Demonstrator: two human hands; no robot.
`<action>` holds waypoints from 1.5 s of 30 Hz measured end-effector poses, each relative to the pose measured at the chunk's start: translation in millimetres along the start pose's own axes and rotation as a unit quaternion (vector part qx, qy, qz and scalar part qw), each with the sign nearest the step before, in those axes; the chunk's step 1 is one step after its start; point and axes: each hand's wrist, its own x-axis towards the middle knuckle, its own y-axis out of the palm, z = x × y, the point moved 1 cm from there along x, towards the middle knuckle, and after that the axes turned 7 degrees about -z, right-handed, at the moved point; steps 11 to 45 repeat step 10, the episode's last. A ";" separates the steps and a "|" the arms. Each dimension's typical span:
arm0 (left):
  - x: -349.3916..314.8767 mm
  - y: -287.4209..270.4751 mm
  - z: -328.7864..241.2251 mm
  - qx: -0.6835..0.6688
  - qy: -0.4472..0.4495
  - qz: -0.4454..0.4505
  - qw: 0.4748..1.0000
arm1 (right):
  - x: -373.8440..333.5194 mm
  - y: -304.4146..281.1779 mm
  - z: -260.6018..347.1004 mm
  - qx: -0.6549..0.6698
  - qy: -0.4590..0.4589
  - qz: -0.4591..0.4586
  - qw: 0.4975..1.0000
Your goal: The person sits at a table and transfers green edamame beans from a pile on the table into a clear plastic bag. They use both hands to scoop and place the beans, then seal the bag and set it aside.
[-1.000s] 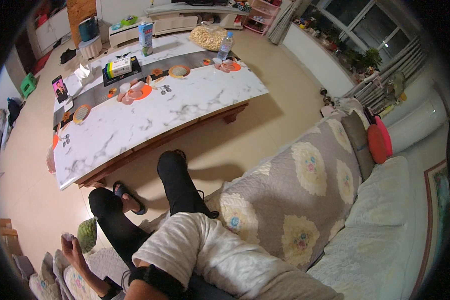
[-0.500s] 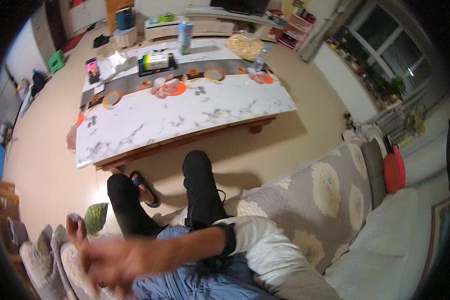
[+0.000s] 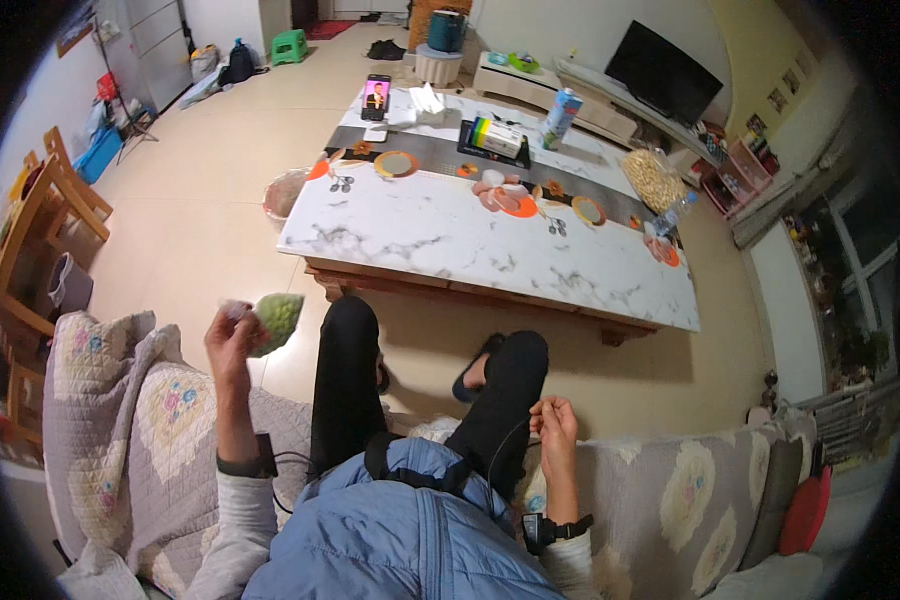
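My left hand (image 3: 232, 338) is raised above the sofa seat, left of my knees. Its fingers are closed on the gathered neck of a small clear plastic bag of green pieces (image 3: 278, 322), too small to name for sure. The bag tilts to the right of the fingers, above the floor and apart from the table. Beside my right thigh, my right hand (image 3: 555, 420) is closed, thumb and fingertips pinched together. Whether anything is between them is too small to make out. A thin dark cable runs close to those fingertips.
A marble-patterned coffee table (image 3: 390, 225) stands before my knees. On it are a phone (image 3: 375, 97), tissues (image 3: 427, 102), a striped box (image 3: 497, 138), a blue carton (image 3: 561, 118), a bag of pale yellow snacks (image 3: 653, 180) and a water bottle (image 3: 675, 214). A bin (image 3: 71, 285) stands left.
My right hand, which reached across my body to the left, is back beside my right thigh. My left hand still grips the bag. The view has swung left.
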 end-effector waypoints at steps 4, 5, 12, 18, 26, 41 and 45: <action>15.3 50.3 17.2 -0.036 -0.010 0.049 0.998 | 34.7 45.2 14.2 -0.278 -0.239 0.095 0.926; 20.9 62.6 24.6 -0.051 -0.011 0.068 0.996 | 47.8 52.3 16.2 -0.366 -0.294 0.138 0.872; 72.0 119.7 69.5 -0.011 -0.086 0.113 0.990 | 141.1 70.1 -29.6 -0.638 -0.348 0.350 0.591; 72.0 119.7 69.5 -0.011 -0.086 0.113 0.990 | 141.1 70.1 -29.6 -0.638 -0.348 0.350 0.591; 72.0 119.7 69.5 -0.011 -0.086 0.113 0.990 | 141.1 70.1 -29.6 -0.638 -0.348 0.350 0.591; 72.0 119.7 69.5 -0.011 -0.086 0.113 0.990 | 141.1 70.1 -29.6 -0.638 -0.348 0.350 0.591; 72.0 119.7 69.5 -0.011 -0.086 0.113 0.990 | 141.1 70.1 -29.6 -0.638 -0.348 0.350 0.591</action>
